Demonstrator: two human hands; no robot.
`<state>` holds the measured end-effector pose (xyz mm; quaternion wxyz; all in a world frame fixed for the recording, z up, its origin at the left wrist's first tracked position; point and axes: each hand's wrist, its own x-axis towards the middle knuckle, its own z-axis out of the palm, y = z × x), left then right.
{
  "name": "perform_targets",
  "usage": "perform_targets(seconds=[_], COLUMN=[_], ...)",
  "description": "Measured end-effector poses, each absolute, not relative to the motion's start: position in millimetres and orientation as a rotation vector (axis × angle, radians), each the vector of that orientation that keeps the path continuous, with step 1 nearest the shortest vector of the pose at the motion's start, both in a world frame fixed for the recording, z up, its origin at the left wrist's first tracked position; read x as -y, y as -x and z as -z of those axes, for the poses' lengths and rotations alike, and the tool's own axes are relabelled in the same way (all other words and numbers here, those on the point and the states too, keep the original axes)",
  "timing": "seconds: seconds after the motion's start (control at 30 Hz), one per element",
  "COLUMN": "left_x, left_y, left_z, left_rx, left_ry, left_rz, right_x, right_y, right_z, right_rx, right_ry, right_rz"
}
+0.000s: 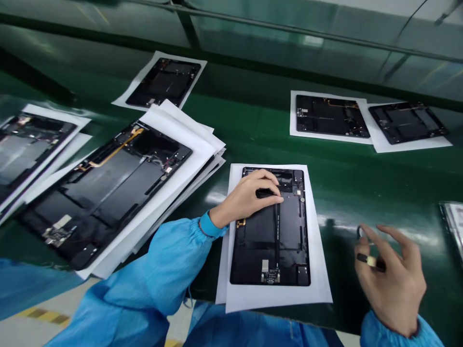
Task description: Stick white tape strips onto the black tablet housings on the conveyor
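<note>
A black tablet back shell (253, 260) lies flat, its inside facing up, on white sheets (278, 296) in front of me. Over its upper part is my left hand (253, 193), with thumb and fingertips drawn together near the centre strip. Whatever those fingertips pinch, if anything, is too small to make out. To the right of the shell, my right hand (394, 274) is raised above the green table, fingers curled around a small black-and-pale-yellow piece (371, 260). Motion blur hides that piece's kind. A small board (270, 275) sits at the shell's lower edge.
At left, a stack of white sheets carries another large shell (119, 183), beside a further shell (29, 144). More shells lie at the back left (164, 82) and back right (331, 115). A clear-edged object (454, 226) is at the right edge of the green table (253, 120).
</note>
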<state>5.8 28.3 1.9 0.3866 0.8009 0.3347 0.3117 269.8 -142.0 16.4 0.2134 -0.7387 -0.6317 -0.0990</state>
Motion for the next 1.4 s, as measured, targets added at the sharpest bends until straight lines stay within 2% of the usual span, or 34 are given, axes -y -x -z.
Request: perform_targets(seconds=[0.17,0.27,1.4], left_x=[-31,-30,-27], left_y=[-9,-12,-11], left_z=[3,4,8], left_rx=[-0.923,-0.954,-0.984], left_ry=[-2.056,-2.081,-2.203], left_rz=[-0.704,-0.697,-0.661], right_x=[139,138,141], right_y=[-220,-208,-209], right_z=[-5,4,9], right_rx=[2.171,2.272,2.189], right_ry=[1.624,1.497,1.451], right_rz=[-0.159,-0.283,-0.396])
